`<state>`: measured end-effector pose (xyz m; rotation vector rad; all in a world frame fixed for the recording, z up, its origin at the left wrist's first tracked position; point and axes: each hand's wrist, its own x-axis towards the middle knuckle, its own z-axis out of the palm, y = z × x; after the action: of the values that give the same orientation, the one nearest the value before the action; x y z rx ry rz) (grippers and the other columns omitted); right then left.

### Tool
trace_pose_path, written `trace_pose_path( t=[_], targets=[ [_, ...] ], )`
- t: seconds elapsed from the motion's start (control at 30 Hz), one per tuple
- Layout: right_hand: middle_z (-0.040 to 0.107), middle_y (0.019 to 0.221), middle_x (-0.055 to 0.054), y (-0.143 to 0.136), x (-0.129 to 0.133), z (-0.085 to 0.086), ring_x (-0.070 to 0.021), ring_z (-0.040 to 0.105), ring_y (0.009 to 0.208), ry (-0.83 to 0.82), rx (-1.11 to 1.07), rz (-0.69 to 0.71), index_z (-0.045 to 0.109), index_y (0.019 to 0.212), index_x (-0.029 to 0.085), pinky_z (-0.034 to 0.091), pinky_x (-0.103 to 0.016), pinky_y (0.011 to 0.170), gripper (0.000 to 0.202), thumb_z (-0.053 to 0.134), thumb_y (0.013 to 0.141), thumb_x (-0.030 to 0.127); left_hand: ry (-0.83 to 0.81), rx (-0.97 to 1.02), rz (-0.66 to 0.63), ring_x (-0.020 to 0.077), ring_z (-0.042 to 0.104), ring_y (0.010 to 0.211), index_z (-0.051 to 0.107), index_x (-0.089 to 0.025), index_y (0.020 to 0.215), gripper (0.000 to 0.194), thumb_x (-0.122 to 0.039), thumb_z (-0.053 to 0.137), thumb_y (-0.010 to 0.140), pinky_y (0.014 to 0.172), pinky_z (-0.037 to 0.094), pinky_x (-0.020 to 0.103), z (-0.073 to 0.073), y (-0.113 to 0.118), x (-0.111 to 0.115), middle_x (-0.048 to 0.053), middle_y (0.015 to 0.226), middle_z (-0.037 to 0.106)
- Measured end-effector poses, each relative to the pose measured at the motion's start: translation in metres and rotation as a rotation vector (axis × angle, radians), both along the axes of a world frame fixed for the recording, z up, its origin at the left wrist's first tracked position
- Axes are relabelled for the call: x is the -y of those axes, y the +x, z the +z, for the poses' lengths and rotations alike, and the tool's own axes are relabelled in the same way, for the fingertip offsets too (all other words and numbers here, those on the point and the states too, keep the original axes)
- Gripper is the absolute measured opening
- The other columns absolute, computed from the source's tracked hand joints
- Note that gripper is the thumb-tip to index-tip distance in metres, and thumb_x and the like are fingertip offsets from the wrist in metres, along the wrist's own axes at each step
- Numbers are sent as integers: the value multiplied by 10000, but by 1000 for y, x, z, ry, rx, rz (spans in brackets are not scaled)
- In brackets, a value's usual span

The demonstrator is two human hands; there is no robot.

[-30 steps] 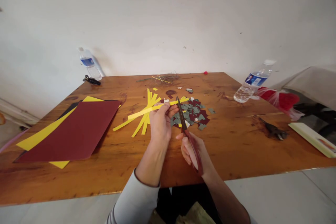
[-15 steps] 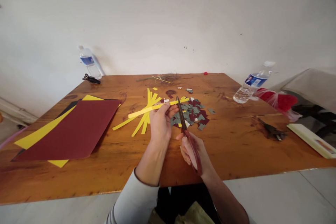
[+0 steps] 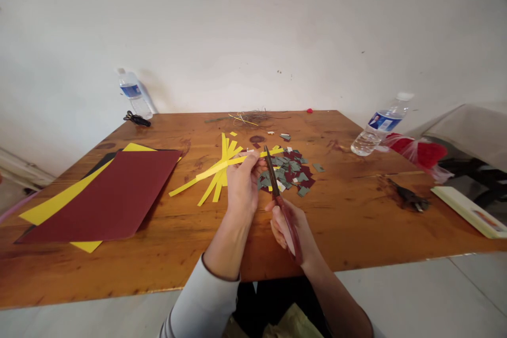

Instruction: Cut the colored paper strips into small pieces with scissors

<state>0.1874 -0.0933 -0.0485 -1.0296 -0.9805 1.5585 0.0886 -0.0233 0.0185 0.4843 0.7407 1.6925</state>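
Two water bottles are counted, one far left (image 3: 133, 94), one right (image 3: 378, 125). Maroon sheet (image 3: 106, 195) is laid over yellow and black sheets. The yellow strip (image 3: 222, 165), pinched in the left hand (image 3: 242, 185), is shorter past the blades than a second ago. Red-handled scissors (image 3: 282, 203), gripped by the right hand (image 3: 293, 229), are nearly shut beside one pile of paper squares (image 3: 292, 171).
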Motion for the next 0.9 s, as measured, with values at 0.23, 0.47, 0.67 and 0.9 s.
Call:
trace_pose_path(
  t=[0.23, 0.47, 0.67, 0.9],
  targets=[
    [340, 464, 120, 0, 2, -7, -54, 273, 349, 84, 110, -21, 539, 769, 225, 202, -207, 325, 616, 719, 726, 813, 61, -146, -3, 75, 529, 500, 602, -160, 607, 226, -217, 821, 602, 544, 439, 208, -6, -1, -2, -23, 564, 597],
    [348, 586, 99, 13, -3, -8, -73, 290, 448, 243, 187, 55, 617, 949, 203, 246, -246, 422, 712, 647, 743, 884, 93, -189, 29, 74, 513, 536, 608, -164, 564, 169, -201, 771, 591, 553, 417, 210, -7, 2, -1, -18, 600, 584],
    [402, 651, 80, 17, -7, -1, -89, 334, 507, 240, 181, 78, 606, 1025, 206, 317, -257, 486, 739, 660, 720, 877, 80, -215, 22, 69, 526, 580, 605, -161, 557, 177, -192, 772, 603, 549, 406, 216, -8, 6, 3, 13, 786, 654],
    [437, 616, 71, 15, -6, 0, -100, 384, 477, 193, 199, 26, 621, 979, 196, 398, -267, 469, 655, 661, 785, 820, 79, -230, -21, 97, 548, 631, 586, -165, 531, 221, -209, 785, 618, 592, 439, 229, -11, 8, 7, 24, 760, 648]
  ],
)
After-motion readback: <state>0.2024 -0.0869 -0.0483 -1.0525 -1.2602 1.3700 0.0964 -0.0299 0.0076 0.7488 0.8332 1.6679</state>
